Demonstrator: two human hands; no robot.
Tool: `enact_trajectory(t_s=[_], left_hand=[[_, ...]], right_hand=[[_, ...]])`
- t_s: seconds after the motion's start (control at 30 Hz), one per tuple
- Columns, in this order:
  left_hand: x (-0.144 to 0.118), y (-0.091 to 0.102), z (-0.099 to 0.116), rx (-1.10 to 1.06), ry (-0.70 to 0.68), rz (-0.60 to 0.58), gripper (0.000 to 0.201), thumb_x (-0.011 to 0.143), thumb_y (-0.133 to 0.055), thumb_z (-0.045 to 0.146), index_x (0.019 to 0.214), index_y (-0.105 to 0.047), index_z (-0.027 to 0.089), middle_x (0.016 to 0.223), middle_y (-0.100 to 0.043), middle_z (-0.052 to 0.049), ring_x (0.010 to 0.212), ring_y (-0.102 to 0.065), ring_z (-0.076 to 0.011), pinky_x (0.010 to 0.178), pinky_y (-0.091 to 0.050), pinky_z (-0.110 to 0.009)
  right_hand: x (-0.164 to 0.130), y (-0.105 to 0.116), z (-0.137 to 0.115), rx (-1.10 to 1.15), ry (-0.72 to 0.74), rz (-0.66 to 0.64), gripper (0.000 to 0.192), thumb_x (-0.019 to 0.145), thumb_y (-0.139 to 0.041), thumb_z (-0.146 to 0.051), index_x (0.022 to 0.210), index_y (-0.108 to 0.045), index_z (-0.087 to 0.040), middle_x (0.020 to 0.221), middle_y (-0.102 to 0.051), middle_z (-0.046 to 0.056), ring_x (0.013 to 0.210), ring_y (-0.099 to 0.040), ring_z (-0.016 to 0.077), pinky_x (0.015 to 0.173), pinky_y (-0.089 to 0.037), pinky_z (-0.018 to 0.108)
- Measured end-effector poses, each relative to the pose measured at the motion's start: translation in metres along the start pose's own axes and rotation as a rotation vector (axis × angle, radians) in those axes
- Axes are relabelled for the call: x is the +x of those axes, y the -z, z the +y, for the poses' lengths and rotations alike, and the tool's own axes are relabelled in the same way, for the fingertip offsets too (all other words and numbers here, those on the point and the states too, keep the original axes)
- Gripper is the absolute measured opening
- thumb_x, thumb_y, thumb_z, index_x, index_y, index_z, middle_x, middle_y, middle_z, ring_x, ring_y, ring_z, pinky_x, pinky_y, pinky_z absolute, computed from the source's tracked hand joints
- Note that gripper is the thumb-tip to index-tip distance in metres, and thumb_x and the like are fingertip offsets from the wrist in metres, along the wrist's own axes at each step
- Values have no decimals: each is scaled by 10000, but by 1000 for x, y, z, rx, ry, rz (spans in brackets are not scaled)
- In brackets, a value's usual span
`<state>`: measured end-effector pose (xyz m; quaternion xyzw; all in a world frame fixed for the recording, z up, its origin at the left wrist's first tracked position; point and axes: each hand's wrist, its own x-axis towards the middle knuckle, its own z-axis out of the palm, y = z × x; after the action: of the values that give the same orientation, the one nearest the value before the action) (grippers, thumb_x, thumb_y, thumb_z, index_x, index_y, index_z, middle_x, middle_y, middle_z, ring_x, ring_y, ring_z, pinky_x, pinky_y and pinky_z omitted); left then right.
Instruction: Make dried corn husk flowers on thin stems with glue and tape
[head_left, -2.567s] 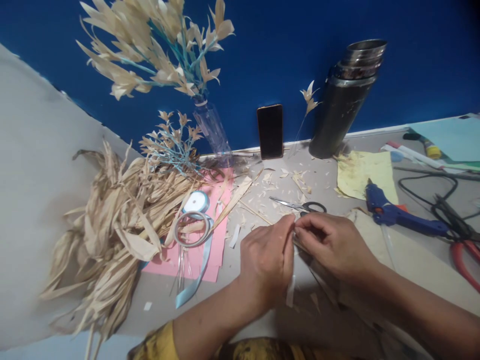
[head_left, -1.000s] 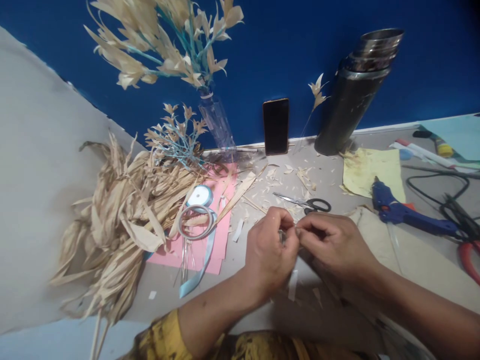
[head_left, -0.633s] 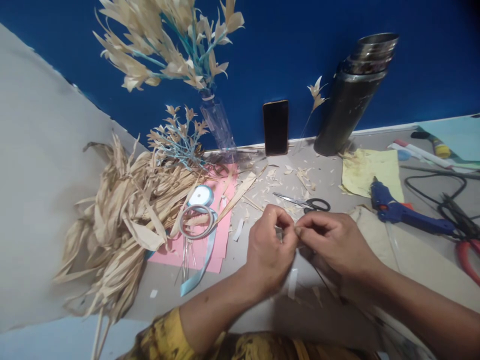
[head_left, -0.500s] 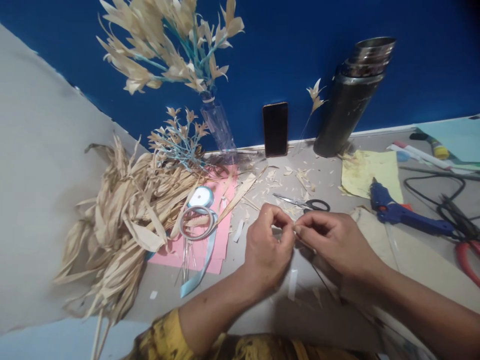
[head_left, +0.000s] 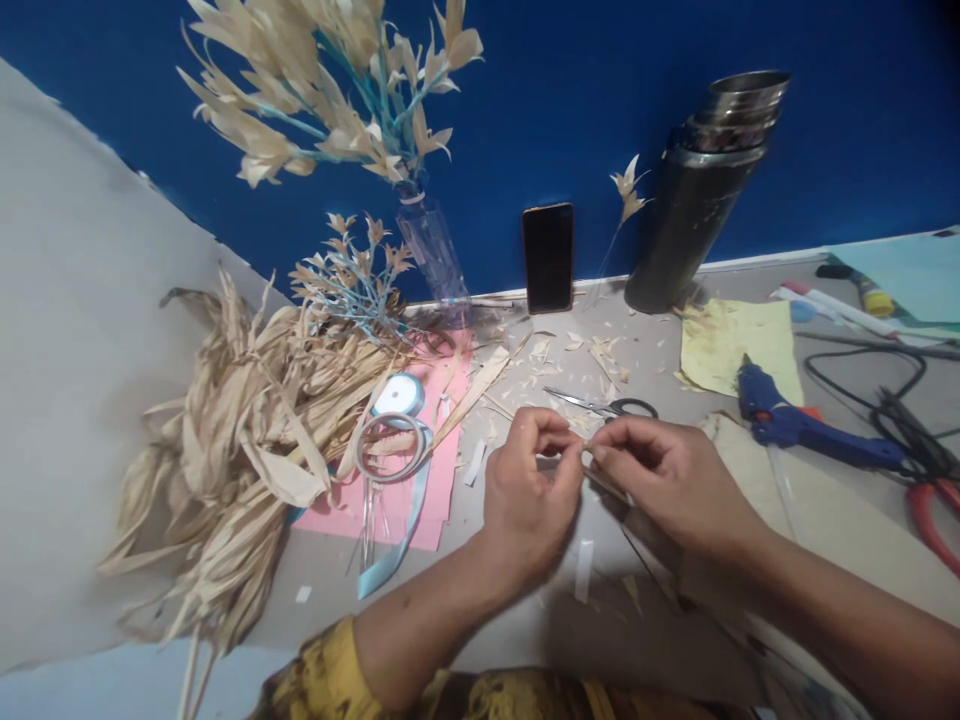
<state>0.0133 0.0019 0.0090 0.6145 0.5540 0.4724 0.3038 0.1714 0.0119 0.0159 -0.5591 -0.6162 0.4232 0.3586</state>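
Observation:
Fingertips meet over the middle of the table, where my left hand (head_left: 534,495) and my right hand (head_left: 667,480) both pinch a tiny pale piece (head_left: 586,451). Its kind is too small and too covered by the fingers to name. Just beyond the hands lie scissors (head_left: 585,401) with black handles, partly hidden by my right hand. Scraps of dried husk (head_left: 540,350) are scattered behind them. A white strip (head_left: 583,570) rests on the table below the hands. To the left, a roll of tape (head_left: 391,447) and a spool of light blue ribbon (head_left: 397,395) sit on pink paper (head_left: 442,490).
Dried corn husks (head_left: 247,420) are heaped at left. Husk flowers stand in a clear bottle (head_left: 433,245) near a phone (head_left: 548,258) and a dark flask (head_left: 694,210). On the right lie a blue glue gun (head_left: 802,425), yellow paper (head_left: 712,335), cables and red-handled pliers (head_left: 930,515).
Both hands stay nearly in place, still pinching together, with only slight finger movement. The whole view has shifted a little.

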Motion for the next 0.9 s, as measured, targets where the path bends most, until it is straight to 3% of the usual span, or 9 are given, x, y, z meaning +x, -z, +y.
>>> enact_trajectory(t_s=[0.13, 0.3, 0.67, 0.9], left_hand=[[0, 0, 0, -74, 98, -41, 209, 837, -654, 119, 996, -581, 232, 831, -742, 18, 807, -748, -165, 769, -539, -288], [-2, -1, 0, -92, 100, -62, 216, 849, -652, 129, 1024, -584, 237, 831, -748, 22, 803, -743, -158, 777, -537, -283], [-7, -2, -3, 25, -92, -80, 273, 893, -612, 102, 1116, -586, 257, 959, -789, -12, 902, -776, -183, 826, -566, -308], [-5, -1, -1, -68, 61, -104, 292, 869, -638, 106, 1111, -590, 262, 902, -789, 9, 887, -770, -175, 835, -543, -302]], right_hand=[[2, 0, 0, 16, -19, 4, 193, 791, -600, -342, 736, -715, -197, 607, -629, 4, 569, -524, 152, 524, -390, 265], [3, -1, 0, 43, -17, -20, 168, 776, -592, -333, 706, -669, -200, 574, -576, -15, 543, -492, 140, 503, -368, 258], [2, -2, 5, -90, 26, -7, 126, 763, -552, -306, 697, -614, -218, 552, -534, -40, 522, -474, 133, 504, -347, 259], [5, -4, 8, -172, 64, 8, 103, 762, -533, -291, 704, -587, -226, 541, -525, -45, 510, -460, 135, 507, -340, 258]])
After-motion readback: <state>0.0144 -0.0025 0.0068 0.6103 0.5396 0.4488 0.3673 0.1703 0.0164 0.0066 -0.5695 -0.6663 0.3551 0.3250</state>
